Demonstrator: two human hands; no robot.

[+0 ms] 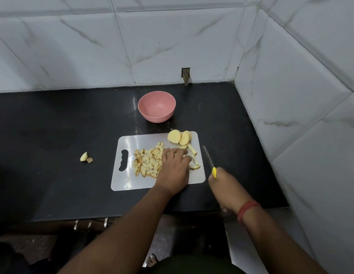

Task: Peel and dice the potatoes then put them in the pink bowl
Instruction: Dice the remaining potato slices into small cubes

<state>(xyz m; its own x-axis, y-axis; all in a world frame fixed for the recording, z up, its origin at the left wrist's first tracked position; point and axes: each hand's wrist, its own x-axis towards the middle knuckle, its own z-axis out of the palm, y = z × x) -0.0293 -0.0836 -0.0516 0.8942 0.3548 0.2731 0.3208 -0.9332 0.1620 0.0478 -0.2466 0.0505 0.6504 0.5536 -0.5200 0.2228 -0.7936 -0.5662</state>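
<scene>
A white cutting board [128, 180] lies on the black counter. A heap of diced potato [147, 162] covers its middle. Round potato slices [179, 137] lean together at its far right corner, and a few potato strips [193, 153] lie below them. My left hand [175, 169] rests palm down on the board, fingers spread over pieces between the dice and the strips. My right hand [224, 184] grips the yellow handle of a knife [208, 160], whose blade points away just off the board's right edge. The pink bowl [156, 107] stands beyond the board, with nothing in it.
Two potato scraps [86, 157] lie on the counter [53, 135] left of the board. Tiled walls close off the back and the right side. The counter's front edge runs just below the board.
</scene>
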